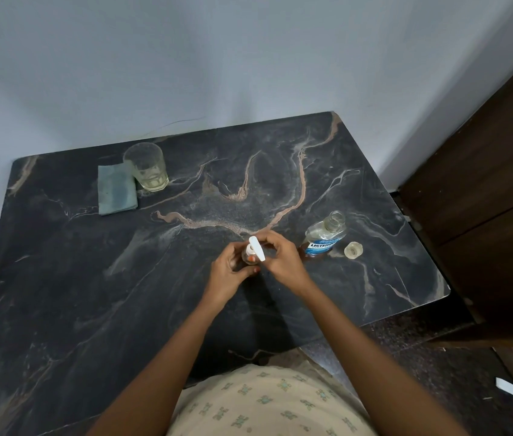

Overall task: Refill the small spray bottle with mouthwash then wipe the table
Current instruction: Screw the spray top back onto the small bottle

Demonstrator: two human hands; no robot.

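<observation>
Dark veined marble worktop (91, 278) set against a pale wall, with a brown wooden cabinet (485, 184) close at its right side. Far left: a folded grey-green cloth (116, 190) lies flat, its right edge touching or just beside a clear glass tumbler (148, 168) that stands upright and holds a shallow layer of pale yellowish liquid. Right of centre: the Listerine mouthwash bottle (323, 237) stands uncapped, blue label facing the person. Both hands meet near the middle of the worktop, just left of that bottle. Left hand (228, 272) is curled round the body of the small spray bottle (249, 259), holding it upright, at or just above the surface. Right hand (283, 259) pinches the white spray head (256, 250) from the right, fingers bent over its top. The head appears to sit on the bottle neck, though fingers hide the joint. The mouthwash cap (353, 249) lies on the worktop just right of the Listerine bottle, apart from it.
</observation>
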